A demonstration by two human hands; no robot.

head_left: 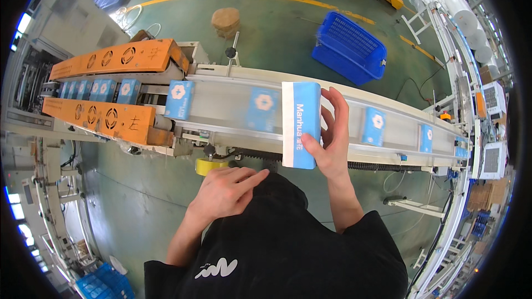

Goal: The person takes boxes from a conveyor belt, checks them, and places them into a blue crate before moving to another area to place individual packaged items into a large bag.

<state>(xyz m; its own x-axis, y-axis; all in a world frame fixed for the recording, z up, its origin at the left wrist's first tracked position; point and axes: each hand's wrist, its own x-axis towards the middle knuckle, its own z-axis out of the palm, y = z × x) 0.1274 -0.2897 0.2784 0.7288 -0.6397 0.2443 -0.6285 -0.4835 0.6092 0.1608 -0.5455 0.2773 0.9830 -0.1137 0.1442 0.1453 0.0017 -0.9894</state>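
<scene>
A person's right hand (332,138) grips a blue and white pack (301,124) upright above the conveyor belt (221,112), while the left hand (224,191) hangs empty, fingers loosely curled.

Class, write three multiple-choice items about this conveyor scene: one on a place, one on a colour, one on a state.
1. Where is the blue crate?
A. On the floor beyond the conveyor
B. On the belt
C. In the person's lap

2. What colour are the two guide covers at the belt's left end?
A. Green
B. Orange
C. White

3. What is the right hand doing?
A. Hanging free
B. Gripping the blue and white pack
C. Resting on dark clothing

Answers: A, it stands on green floor; B, both are orange; B, fingers wrap the pack.
</scene>
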